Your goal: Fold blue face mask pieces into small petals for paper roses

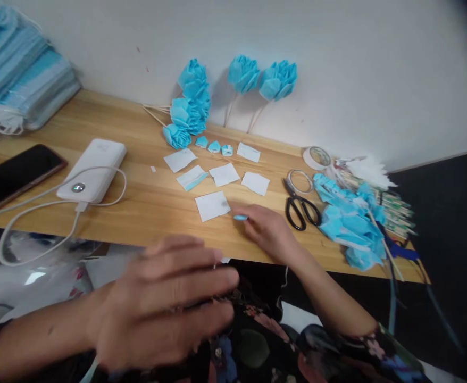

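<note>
My right hand (pixel 266 230) rests on the wooden table (pixel 146 207) with its fingers curled round a small blue folded piece (pixel 240 217), right beside a white paper square (pixel 212 205). My left hand (pixel 165 303) hovers in front of the table edge, blurred, fingers stretched out and close together, holding nothing that I can see. More white and blue-edged squares (pixel 223 173) lie just beyond. Small folded blue pieces (pixel 214 146) sit in a row behind them. Blue paper flowers on sticks (pixel 191 103) lean against the wall.
Black scissors (pixel 300 208) and tape rolls (pixel 316 157) lie right of my right hand. A heap of blue strips and sticks (pixel 351 221) fills the right end. A white power bank (pixel 93 169) with cable, a dark phone (pixel 16 173) and stacked blue masks (pixel 18 69) are left.
</note>
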Action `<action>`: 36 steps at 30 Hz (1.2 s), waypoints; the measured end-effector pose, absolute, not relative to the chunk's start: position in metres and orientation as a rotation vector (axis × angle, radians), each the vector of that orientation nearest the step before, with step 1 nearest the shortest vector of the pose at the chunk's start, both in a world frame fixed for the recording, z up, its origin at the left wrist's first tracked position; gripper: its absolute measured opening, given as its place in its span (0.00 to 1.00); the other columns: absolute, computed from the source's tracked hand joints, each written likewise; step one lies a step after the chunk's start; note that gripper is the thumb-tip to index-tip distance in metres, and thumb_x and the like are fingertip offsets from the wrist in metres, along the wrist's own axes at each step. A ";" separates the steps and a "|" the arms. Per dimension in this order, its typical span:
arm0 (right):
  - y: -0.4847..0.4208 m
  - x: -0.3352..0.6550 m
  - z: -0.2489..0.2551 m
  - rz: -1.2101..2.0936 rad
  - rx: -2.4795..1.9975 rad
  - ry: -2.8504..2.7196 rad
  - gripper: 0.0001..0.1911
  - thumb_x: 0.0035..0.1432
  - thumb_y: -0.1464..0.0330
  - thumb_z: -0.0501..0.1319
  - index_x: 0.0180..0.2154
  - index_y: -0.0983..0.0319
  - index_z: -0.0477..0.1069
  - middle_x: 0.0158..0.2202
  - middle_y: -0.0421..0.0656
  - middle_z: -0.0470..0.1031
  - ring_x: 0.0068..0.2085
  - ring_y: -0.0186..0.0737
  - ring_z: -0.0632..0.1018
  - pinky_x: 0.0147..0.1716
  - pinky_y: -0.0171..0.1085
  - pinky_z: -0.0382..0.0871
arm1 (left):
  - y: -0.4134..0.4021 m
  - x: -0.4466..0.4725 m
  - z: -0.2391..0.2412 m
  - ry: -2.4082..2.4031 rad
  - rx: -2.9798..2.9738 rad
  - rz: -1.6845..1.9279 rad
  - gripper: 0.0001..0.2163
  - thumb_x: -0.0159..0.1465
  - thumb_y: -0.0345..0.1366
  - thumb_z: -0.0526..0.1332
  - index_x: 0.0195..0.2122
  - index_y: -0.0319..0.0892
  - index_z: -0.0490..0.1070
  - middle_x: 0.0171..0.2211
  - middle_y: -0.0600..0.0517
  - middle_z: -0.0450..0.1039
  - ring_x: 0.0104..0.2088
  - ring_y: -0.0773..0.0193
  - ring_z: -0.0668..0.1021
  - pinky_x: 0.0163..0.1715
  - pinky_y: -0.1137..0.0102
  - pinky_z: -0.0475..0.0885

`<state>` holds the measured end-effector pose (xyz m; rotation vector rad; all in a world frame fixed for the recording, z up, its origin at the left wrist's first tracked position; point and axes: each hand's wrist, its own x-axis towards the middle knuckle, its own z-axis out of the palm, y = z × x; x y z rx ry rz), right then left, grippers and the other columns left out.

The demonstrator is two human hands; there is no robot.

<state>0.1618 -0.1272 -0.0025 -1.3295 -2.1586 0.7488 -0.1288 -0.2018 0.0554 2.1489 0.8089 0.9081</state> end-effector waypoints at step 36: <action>-0.030 0.142 -0.012 1.343 -1.051 -1.335 0.17 0.54 0.60 0.68 0.46 0.56 0.78 0.34 0.39 0.78 0.33 0.35 0.76 0.39 0.40 0.75 | -0.006 -0.045 0.008 0.972 1.303 0.977 0.08 0.56 0.39 0.66 0.29 0.40 0.71 0.23 0.54 0.75 0.24 0.69 0.75 0.26 0.73 0.71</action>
